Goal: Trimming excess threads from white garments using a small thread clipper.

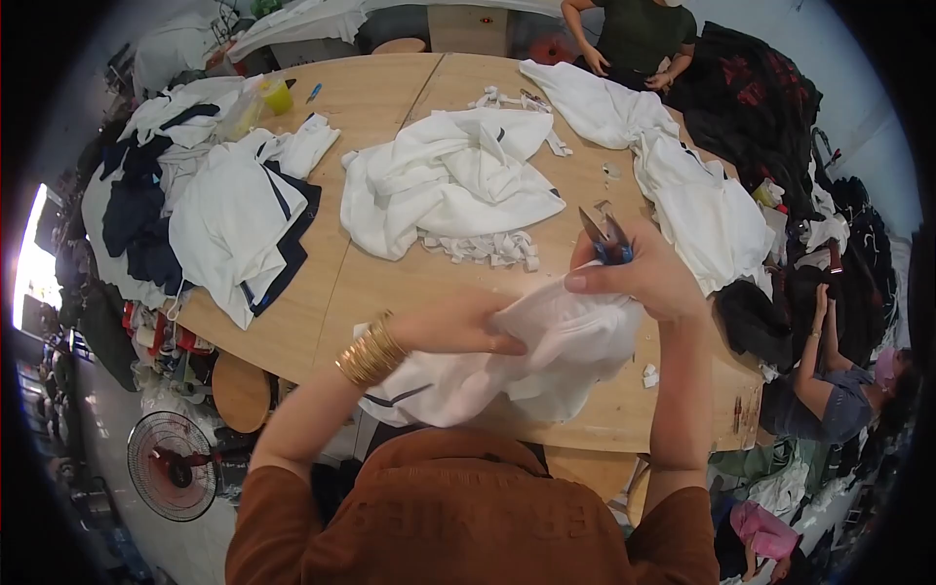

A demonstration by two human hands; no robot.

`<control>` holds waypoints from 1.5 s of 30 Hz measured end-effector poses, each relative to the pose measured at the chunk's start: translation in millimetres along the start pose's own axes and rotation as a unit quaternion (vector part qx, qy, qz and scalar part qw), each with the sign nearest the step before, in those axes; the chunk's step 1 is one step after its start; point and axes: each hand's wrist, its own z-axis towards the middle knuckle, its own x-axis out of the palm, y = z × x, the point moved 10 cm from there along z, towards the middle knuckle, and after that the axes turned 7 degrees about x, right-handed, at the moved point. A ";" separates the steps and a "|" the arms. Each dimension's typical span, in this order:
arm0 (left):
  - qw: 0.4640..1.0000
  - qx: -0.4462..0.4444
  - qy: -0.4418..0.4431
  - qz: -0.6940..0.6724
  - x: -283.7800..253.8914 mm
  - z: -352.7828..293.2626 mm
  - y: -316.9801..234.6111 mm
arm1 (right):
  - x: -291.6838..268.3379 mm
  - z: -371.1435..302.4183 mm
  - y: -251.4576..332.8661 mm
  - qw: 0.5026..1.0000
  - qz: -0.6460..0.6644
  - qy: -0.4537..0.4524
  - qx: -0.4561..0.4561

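Observation:
A white garment (556, 366) hangs between my hands over the near edge of the table. My left hand (466, 324), gold bangles at its wrist, is closed on the left part of the cloth, some fingers hidden by its folds. Thumb and fingers of my right hand (655, 273) pinch the upper right edge of the same cloth. Thread snips (608, 239) with dark blades are also in my right hand, points up and away from me, blades apart. Just beyond my hands lie a crumpled white garment (448, 175) and a row of small white cloth pieces (483, 249).
White and navy garments (229, 219) are heaped on the left of the wooden table (302, 302). More white garments (697, 200) lie along its right side. A person (639, 44) stands at the far edge; another person (834, 385) is at the right. A fan (174, 466) stands lower left.

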 end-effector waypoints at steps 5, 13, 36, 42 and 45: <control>0.966 -0.136 -0.018 -0.221 18.6 -33.6 20.2 | -29.1 5.4 -34.6 0.992 -0.049 -0.108 0.045; 0.863 -0.151 -0.218 -0.430 5.7 -37.2 4.3 | 3.1 -30.6 -50.8 0.955 -0.044 -0.292 -0.009; 0.812 -0.130 -0.361 -0.440 -7.7 -53.8 -12.7 | 55.8 -77.3 9.1 0.862 -0.339 -0.322 -0.194; 0.811 -0.129 -0.355 -0.446 -7.0 -50.6 -15.1 | 55.1 -75.9 8.7 0.863 -0.333 -0.325 -0.198; 0.810 -0.128 -0.357 -0.448 -6.8 -50.5 -15.1 | 55.6 -75.8 9.9 0.863 -0.331 -0.323 -0.204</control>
